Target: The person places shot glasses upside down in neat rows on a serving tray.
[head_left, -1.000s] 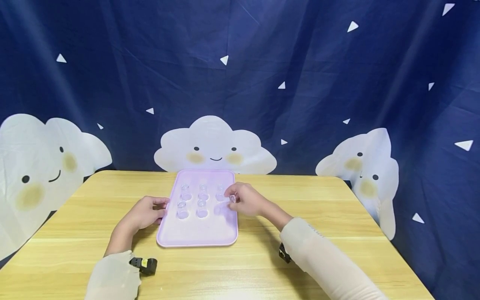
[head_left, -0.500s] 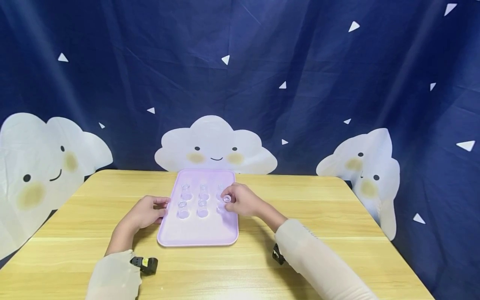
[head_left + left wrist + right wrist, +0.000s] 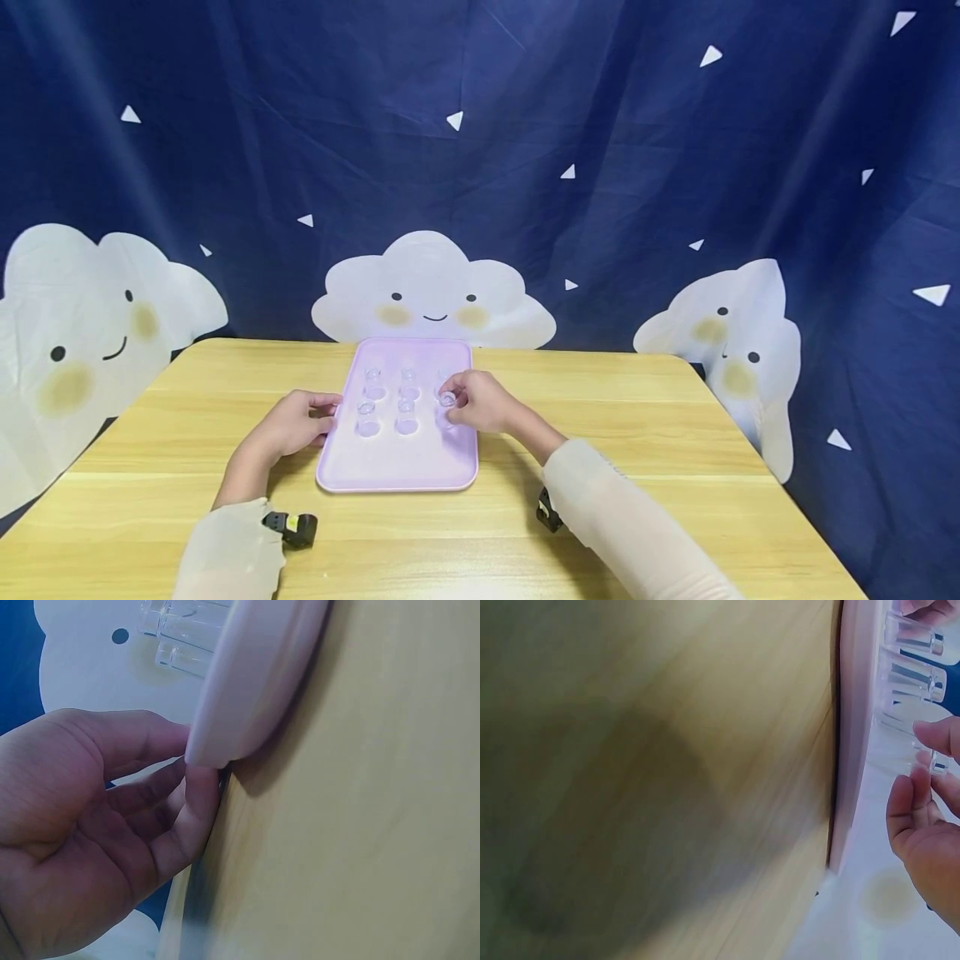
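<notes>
A pale purple tray (image 3: 397,467) carries several small clear bottles with narrow necks, standing upright in two rows, among them one front-row bottle (image 3: 406,421). At the tray's right side, my right hand (image 3: 487,404) pinches the neck of the nearest bottle (image 3: 447,400) between thumb and fingers. That bottle (image 3: 896,724) stands with its base on the tray in the right wrist view. My left hand (image 3: 294,422) holds the tray's left rim. In the left wrist view, one finger of the left hand (image 3: 82,817) meets the rim and another is tucked close under the edge.
The wooden table (image 3: 637,467) extends around the tray on both sides and in front. Behind it hangs a dark blue cloth (image 3: 510,167) with white clouds and triangles. A small black camera (image 3: 294,529) sits at the left wrist, another (image 3: 549,510) at the right.
My right hand has moved left over the tray with the bottle, which has turned from tilted to upright at the right end of the front row. My left hand stays at the rim.
</notes>
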`<state>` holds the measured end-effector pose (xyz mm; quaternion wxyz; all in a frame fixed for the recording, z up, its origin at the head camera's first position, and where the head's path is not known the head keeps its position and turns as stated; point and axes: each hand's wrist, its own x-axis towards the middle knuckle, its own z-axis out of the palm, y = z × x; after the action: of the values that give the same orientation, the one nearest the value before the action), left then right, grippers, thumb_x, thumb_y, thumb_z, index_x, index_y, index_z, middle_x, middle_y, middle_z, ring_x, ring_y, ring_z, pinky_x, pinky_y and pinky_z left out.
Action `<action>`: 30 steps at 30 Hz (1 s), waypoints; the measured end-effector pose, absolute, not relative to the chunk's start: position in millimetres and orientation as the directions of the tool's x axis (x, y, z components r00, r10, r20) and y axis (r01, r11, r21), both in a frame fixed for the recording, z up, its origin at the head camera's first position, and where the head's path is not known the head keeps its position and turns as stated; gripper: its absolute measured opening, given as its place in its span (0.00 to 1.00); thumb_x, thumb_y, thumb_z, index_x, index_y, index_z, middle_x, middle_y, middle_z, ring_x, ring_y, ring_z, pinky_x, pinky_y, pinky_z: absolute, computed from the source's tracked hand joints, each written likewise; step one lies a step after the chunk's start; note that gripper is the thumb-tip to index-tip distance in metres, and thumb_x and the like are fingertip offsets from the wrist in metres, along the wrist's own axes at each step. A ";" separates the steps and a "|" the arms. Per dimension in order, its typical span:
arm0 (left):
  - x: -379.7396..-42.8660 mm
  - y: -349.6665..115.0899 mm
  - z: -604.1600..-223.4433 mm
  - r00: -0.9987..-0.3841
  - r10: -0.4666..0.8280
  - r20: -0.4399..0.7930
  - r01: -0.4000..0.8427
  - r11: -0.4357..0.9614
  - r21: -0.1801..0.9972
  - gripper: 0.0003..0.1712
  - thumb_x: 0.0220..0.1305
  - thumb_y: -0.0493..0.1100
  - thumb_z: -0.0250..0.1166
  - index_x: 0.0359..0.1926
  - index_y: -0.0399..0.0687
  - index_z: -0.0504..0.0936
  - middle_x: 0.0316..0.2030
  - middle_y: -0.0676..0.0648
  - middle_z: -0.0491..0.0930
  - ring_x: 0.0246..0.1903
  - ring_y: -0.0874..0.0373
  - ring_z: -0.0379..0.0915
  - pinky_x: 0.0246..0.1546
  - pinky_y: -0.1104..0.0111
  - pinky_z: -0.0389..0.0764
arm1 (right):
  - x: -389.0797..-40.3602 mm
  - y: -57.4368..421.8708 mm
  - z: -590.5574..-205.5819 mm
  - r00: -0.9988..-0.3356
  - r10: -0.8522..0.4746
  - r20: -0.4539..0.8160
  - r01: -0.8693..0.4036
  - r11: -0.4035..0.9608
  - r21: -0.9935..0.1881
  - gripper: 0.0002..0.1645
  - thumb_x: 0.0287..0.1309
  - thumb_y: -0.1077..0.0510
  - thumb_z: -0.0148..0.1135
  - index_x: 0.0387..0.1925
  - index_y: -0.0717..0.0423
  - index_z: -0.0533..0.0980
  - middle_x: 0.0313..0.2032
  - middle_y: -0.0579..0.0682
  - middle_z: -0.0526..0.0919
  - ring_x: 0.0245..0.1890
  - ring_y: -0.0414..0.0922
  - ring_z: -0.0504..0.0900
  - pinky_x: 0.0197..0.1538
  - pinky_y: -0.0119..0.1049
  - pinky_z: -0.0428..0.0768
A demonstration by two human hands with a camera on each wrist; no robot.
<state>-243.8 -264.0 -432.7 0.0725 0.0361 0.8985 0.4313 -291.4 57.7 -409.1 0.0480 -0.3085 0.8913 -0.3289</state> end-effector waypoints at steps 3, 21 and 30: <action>-244.2 -263.7 -432.2 -0.987 0.126 -0.102 -0.001 0.625 0.781 0.25 0.69 0.30 0.60 0.65 0.26 0.74 0.54 0.29 0.79 0.43 0.50 0.78 0.39 0.63 0.88 | -291.8 57.0 -410.6 -0.805 -0.582 0.116 -0.518 0.593 -0.617 0.17 0.52 0.67 0.72 0.46 0.62 0.83 0.33 0.46 0.83 0.33 0.37 0.77 0.39 0.28 0.78; -244.6 -262.5 -431.4 -0.986 0.126 -0.109 -0.007 0.620 0.784 0.25 0.69 0.29 0.60 0.65 0.25 0.73 0.54 0.29 0.79 0.43 0.50 0.78 0.40 0.63 0.88 | -287.3 54.3 -412.0 -0.810 -0.579 0.095 -0.499 0.594 -0.631 0.16 0.53 0.67 0.72 0.46 0.63 0.83 0.32 0.47 0.84 0.34 0.38 0.79 0.39 0.28 0.81; -243.9 -263.5 -432.7 -0.987 0.126 -0.104 -0.002 0.626 0.780 0.25 0.69 0.29 0.60 0.65 0.26 0.73 0.54 0.29 0.79 0.44 0.49 0.78 0.40 0.63 0.88 | -289.2 55.3 -413.5 -0.806 -0.585 0.091 -0.496 0.582 -0.644 0.17 0.52 0.68 0.71 0.46 0.64 0.83 0.34 0.48 0.84 0.34 0.38 0.80 0.41 0.27 0.82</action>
<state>-243.9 -263.5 -432.7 0.0744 0.0344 0.8986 0.4311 -289.2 55.3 -413.5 0.0657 -0.3047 0.8870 -0.3406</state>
